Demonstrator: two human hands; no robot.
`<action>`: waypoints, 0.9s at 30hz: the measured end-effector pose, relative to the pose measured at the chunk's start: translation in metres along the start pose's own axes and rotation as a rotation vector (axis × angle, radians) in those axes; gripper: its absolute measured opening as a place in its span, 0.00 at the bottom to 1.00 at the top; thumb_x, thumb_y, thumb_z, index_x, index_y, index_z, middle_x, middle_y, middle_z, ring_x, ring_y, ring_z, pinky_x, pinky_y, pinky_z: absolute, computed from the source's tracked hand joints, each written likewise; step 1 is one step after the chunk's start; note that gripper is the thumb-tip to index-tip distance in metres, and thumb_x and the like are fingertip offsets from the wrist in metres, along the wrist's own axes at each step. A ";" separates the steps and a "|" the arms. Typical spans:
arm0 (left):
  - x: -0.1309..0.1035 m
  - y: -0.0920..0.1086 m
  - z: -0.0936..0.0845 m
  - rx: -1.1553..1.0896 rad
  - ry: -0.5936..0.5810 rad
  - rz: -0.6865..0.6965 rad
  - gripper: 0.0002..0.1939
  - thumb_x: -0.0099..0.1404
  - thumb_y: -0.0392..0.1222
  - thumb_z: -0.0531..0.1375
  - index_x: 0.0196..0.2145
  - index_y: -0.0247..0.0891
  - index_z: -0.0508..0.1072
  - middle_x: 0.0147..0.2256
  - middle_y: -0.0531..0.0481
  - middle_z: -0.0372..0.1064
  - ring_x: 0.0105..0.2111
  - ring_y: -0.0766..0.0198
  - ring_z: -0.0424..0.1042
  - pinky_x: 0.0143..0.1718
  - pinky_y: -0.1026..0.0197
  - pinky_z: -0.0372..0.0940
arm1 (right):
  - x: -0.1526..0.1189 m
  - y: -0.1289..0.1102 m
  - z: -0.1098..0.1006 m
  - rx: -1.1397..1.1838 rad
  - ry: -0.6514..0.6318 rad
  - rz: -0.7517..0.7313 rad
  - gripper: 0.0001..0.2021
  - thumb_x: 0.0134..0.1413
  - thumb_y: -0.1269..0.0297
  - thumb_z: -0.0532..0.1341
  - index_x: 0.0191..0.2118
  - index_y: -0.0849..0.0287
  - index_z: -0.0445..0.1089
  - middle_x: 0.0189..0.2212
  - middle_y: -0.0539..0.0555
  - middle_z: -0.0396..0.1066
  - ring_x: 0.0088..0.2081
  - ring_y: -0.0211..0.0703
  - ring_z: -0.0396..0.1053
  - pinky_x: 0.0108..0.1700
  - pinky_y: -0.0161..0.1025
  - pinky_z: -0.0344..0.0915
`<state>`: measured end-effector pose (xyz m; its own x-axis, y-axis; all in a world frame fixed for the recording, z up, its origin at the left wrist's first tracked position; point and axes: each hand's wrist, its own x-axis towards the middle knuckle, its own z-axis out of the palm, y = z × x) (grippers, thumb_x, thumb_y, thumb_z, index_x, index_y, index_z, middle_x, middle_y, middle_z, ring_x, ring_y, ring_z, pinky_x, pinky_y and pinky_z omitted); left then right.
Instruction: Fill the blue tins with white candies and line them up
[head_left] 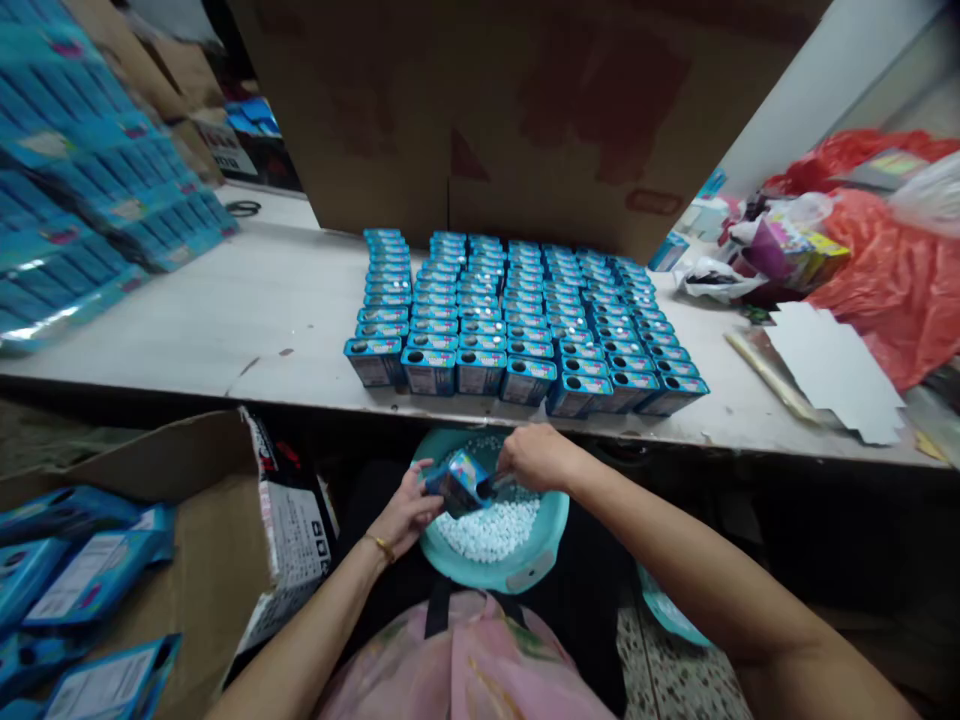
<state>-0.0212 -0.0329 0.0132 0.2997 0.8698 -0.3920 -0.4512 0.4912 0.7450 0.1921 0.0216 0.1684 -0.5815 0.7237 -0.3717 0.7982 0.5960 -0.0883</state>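
My left hand, a bracelet at its wrist, is closed around a small blue printed carton. The carton is tilted above a turquoise basin on my lap. White pellets lie in the basin. Just right of the carton's dark end, my right hand is closed with its fingers pointing down over the basin. What it grips is blurred; a pale tip shows above the knuckles and a dark shape below the fingers.
Rows of blue cartons stand on the white table before a large cardboard box. Wrapped carton stacks rise at left. An open box holds flattened blue cartons. Red bags and white card lie right.
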 end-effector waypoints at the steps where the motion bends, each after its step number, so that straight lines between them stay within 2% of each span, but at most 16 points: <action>1: 0.000 0.005 -0.005 0.082 -0.040 0.002 0.35 0.47 0.32 0.63 0.50 0.53 0.54 0.40 0.52 0.65 0.34 0.66 0.69 0.35 0.62 0.63 | -0.003 -0.004 -0.004 -0.043 0.017 -0.037 0.12 0.44 0.69 0.54 0.33 0.56 0.73 0.28 0.56 0.72 0.31 0.44 0.69 0.31 0.35 0.60; 5: 0.000 0.026 -0.015 0.534 -0.232 -0.024 0.32 0.42 0.37 0.65 0.46 0.44 0.62 0.39 0.49 0.65 0.39 0.60 0.66 0.39 0.59 0.61 | -0.009 -0.025 -0.015 -0.156 0.059 -0.181 0.09 0.42 0.69 0.55 0.29 0.61 0.72 0.24 0.57 0.71 0.28 0.44 0.69 0.28 0.35 0.60; 8: -0.003 0.034 -0.006 0.795 -0.328 0.020 0.34 0.38 0.40 0.67 0.45 0.43 0.63 0.38 0.52 0.64 0.40 0.60 0.64 0.40 0.59 0.60 | -0.016 -0.038 -0.021 -0.210 0.081 -0.252 0.06 0.42 0.71 0.56 0.28 0.62 0.70 0.24 0.57 0.70 0.28 0.43 0.68 0.29 0.35 0.58; 10: -0.007 0.037 0.003 0.899 -0.355 0.071 0.28 0.40 0.43 0.66 0.42 0.41 0.66 0.36 0.53 0.64 0.38 0.61 0.63 0.40 0.60 0.59 | -0.024 -0.041 -0.022 -0.235 0.132 -0.265 0.05 0.44 0.73 0.56 0.27 0.62 0.69 0.24 0.57 0.70 0.28 0.42 0.67 0.29 0.36 0.56; 13: -0.013 0.045 0.012 1.074 -0.322 0.175 0.18 0.45 0.46 0.63 0.33 0.37 0.68 0.32 0.53 0.62 0.33 0.63 0.61 0.37 0.62 0.58 | -0.036 -0.044 -0.012 -0.233 0.228 -0.256 0.05 0.46 0.74 0.55 0.26 0.61 0.67 0.24 0.56 0.68 0.29 0.42 0.65 0.29 0.36 0.54; 17: -0.020 0.053 0.009 1.284 -0.295 0.281 0.14 0.44 0.44 0.63 0.31 0.39 0.69 0.32 0.50 0.64 0.35 0.60 0.60 0.39 0.60 0.57 | -0.049 -0.053 0.007 -0.260 0.324 -0.237 0.05 0.46 0.74 0.53 0.26 0.61 0.65 0.25 0.57 0.65 0.32 0.44 0.62 0.32 0.40 0.54; 20: -0.024 0.048 -0.002 1.248 -0.192 0.333 0.16 0.46 0.43 0.62 0.35 0.40 0.69 0.36 0.48 0.65 0.39 0.57 0.61 0.43 0.58 0.56 | -0.048 -0.047 0.016 -0.177 0.289 -0.167 0.06 0.44 0.75 0.54 0.26 0.60 0.66 0.26 0.57 0.66 0.33 0.45 0.63 0.33 0.40 0.55; 23: -0.025 0.037 -0.017 1.045 0.007 0.354 0.20 0.47 0.43 0.62 0.39 0.39 0.68 0.38 0.46 0.66 0.40 0.56 0.64 0.44 0.57 0.57 | -0.030 -0.013 0.036 0.053 0.211 -0.020 0.11 0.44 0.76 0.52 0.31 0.57 0.69 0.29 0.54 0.69 0.33 0.40 0.65 0.32 0.35 0.56; 25: -0.027 0.028 -0.026 0.868 0.118 0.337 0.23 0.45 0.43 0.64 0.40 0.38 0.67 0.38 0.46 0.67 0.40 0.56 0.65 0.44 0.56 0.58 | -0.010 0.012 0.063 0.247 0.226 0.113 0.14 0.49 0.72 0.50 0.37 0.54 0.69 0.35 0.52 0.70 0.37 0.39 0.66 0.35 0.32 0.57; 27: -0.029 0.021 -0.032 0.713 0.185 0.301 0.24 0.43 0.42 0.65 0.41 0.38 0.68 0.38 0.46 0.68 0.40 0.56 0.66 0.47 0.54 0.57 | 0.012 0.026 0.099 0.327 0.149 0.295 0.14 0.51 0.70 0.49 0.38 0.55 0.70 0.35 0.53 0.71 0.37 0.40 0.67 0.35 0.31 0.58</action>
<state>-0.0663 -0.0464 0.0226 0.0779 0.9847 -0.1557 0.1750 0.1402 0.9745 0.2219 0.0112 0.0699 -0.3188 0.9023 -0.2903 0.9269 0.2328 -0.2945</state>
